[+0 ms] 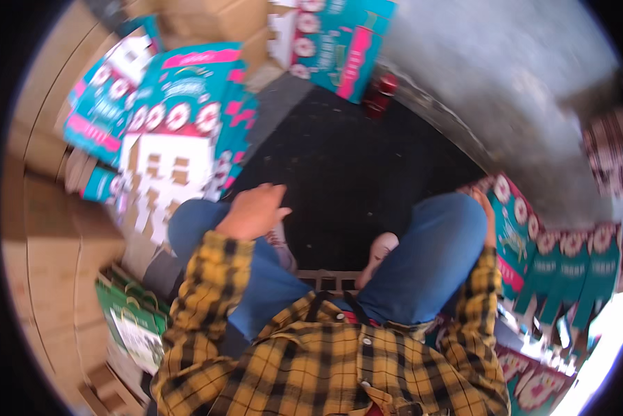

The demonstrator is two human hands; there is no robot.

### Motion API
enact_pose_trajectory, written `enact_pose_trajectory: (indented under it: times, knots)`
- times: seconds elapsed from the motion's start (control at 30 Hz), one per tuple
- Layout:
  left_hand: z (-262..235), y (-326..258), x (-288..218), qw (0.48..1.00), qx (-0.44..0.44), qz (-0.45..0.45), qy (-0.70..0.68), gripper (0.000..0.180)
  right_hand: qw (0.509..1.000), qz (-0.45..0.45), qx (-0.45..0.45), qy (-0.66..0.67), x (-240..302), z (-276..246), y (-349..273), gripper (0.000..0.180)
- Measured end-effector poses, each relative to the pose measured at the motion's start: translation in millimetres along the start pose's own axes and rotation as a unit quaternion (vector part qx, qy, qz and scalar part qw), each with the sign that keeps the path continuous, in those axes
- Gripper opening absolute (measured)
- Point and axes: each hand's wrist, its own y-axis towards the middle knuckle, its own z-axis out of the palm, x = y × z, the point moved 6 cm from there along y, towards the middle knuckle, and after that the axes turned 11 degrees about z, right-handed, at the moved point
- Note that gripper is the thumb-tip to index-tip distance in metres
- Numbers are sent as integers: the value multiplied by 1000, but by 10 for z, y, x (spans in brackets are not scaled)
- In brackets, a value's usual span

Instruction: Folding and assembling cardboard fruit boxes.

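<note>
My left hand is over my left knee, empty, with its thumb apart from the fingers. Beside it lies a stack of flat printed cardboard sheets, teal and pink with round flower-like pictures. A white die-cut piece with brown slots rests at the near end of that stack. Against the outer side of my right knee is my right hand, its fingers partly hidden by the knee. Close to it stands another teal printed cardboard sheet; whether the fingers touch or grip it I cannot tell.
A black mat covers the floor before my feet. Brown cartons line the left. A green paper bag stands at lower left. A red can is by the concrete wall. More teal cardboard pieces fan out at right.
</note>
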Motion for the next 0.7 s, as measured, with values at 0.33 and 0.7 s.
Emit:
enact_pose_trajectory:
  times: [0.33, 0.7]
  knots:
    - [35, -129, 400, 999, 0, -3, -36, 48, 876, -72, 275, -389, 2135, 1889, -915, 44]
    - [792, 329, 2700, 246, -504, -283, -778, 33, 703, -322, 237, -588, 1613, 3051, -347, 39]
